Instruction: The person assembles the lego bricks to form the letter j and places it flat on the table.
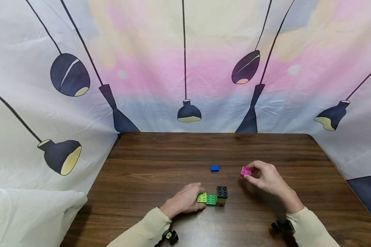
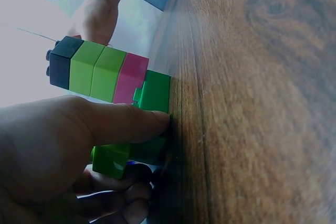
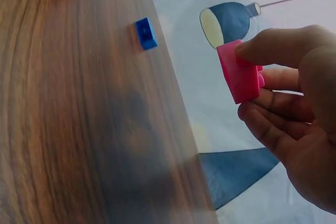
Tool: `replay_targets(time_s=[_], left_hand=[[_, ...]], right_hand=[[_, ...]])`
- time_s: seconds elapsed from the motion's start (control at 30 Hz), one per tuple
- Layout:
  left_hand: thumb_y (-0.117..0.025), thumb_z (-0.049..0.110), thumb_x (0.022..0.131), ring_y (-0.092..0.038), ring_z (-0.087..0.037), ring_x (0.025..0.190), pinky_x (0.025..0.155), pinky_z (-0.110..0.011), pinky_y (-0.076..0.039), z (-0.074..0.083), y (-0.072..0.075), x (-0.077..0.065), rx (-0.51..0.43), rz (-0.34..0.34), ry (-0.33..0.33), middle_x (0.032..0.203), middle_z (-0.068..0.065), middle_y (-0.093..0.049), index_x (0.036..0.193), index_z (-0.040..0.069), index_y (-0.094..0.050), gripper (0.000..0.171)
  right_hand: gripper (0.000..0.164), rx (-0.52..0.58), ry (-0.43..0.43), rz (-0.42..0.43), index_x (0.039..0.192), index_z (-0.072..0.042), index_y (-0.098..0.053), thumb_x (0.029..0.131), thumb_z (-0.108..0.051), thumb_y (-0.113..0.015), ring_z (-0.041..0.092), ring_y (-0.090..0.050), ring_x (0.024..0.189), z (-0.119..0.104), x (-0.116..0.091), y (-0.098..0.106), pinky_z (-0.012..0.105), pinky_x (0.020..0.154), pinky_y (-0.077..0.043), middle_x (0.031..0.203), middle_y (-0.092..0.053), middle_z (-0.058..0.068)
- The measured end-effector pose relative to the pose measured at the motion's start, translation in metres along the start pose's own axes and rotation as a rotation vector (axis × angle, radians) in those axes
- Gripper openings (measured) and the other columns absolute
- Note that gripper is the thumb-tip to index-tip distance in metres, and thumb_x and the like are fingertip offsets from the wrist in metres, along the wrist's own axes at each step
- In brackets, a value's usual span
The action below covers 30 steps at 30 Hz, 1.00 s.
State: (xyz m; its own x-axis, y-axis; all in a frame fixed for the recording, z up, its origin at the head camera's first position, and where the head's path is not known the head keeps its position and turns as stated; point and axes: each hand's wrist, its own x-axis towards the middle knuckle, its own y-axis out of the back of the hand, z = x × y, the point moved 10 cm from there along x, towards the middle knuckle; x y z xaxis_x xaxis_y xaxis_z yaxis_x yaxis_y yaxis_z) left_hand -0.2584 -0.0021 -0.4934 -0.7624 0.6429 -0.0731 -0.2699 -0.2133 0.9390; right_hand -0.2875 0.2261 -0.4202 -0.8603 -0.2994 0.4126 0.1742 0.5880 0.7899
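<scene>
In the head view my left hand (image 1: 187, 199) grips the left end of a small toy-brick build, around its lime brick (image 1: 202, 197). Beside that comes a green brick (image 1: 211, 199), then a taller stack topped by a black brick (image 1: 222, 191). The left wrist view shows that stack from the side: black, two lime bricks (image 2: 97, 71), then a pink brick (image 2: 130, 78), above a green base brick (image 2: 156, 92) close to the table. Off to the right, my right hand (image 1: 270, 178) pinches a loose pink brick (image 3: 239, 74) between thumb and fingers, above the table.
A blue brick (image 1: 214, 168) lies on the brown wooden table (image 1: 160, 151), farther back than the build. The right wrist view shows its hollow side (image 3: 146, 33). Behind the table hangs a cloth (image 1: 154, 68) printed with lamps.
</scene>
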Motion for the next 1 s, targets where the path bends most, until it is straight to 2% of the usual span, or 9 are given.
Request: replay_targets(time_s=[0.07, 0.43, 0.67, 0.83, 1.0], left_hand=[[-0.078, 0.034, 0.082, -0.059, -0.012, 0.099, 0.080, -0.025, -0.049, 0.000, 0.000, 0.000, 0.003, 0.000, 0.006, 0.110, 0.002, -0.063, 0.118, 0.015, -0.069, 0.041], [-0.078, 0.034, 0.082, -0.060, -0.015, 0.105, 0.083, -0.026, -0.050, -0.001, 0.001, -0.001, 0.003, 0.002, 0.016, 0.115, -0.001, -0.064, 0.118, 0.015, -0.069, 0.042], [-0.078, 0.033, 0.081, -0.049, -0.004, 0.078, 0.066, -0.019, -0.043, 0.000, 0.000, 0.000, -0.013, 0.000, 0.000, 0.096, 0.007, -0.057, 0.114, 0.016, -0.070, 0.038], [-0.078, 0.033, 0.082, -0.050, -0.005, 0.079, 0.066, -0.019, -0.043, 0.000, 0.001, -0.001, -0.006, 0.006, -0.004, 0.096, 0.006, -0.057, 0.115, 0.015, -0.070, 0.039], [-0.078, 0.033, 0.082, -0.049, -0.004, 0.078, 0.065, -0.019, -0.042, 0.001, 0.003, -0.001, -0.001, 0.011, -0.013, 0.094, 0.007, -0.056, 0.115, 0.015, -0.070, 0.038]], right_hand=[[0.022, 0.007, 0.016, 0.005, 0.094, -0.019, -0.068, 0.077, -0.018, -0.082, 0.008, -0.057, 0.076, -0.004, 0.000, -0.001, 0.028, 0.062, -0.050, 0.085, -0.063, -0.010], [0.026, 0.020, 0.132, 0.048, 0.095, -0.020, -0.067, 0.074, -0.015, -0.083, 0.011, -0.059, 0.076, -0.028, 0.001, 0.005, 0.031, 0.064, -0.051, 0.088, -0.062, -0.013], [0.029, 0.029, 0.192, 0.069, 0.095, -0.020, -0.067, 0.072, -0.013, -0.083, 0.009, -0.057, 0.077, -0.037, 0.002, 0.009, 0.031, 0.065, -0.051, 0.090, -0.063, -0.013], [0.030, 0.032, 0.216, 0.080, 0.096, -0.020, -0.067, 0.072, -0.013, -0.083, 0.006, -0.056, 0.077, -0.043, 0.003, 0.011, 0.029, 0.064, -0.050, 0.090, -0.063, -0.012], [0.030, 0.043, 0.235, 0.082, 0.096, -0.021, -0.067, 0.072, -0.012, -0.083, 0.008, -0.056, 0.076, -0.049, 0.002, 0.013, 0.016, 0.068, -0.044, 0.090, -0.063, -0.012]])
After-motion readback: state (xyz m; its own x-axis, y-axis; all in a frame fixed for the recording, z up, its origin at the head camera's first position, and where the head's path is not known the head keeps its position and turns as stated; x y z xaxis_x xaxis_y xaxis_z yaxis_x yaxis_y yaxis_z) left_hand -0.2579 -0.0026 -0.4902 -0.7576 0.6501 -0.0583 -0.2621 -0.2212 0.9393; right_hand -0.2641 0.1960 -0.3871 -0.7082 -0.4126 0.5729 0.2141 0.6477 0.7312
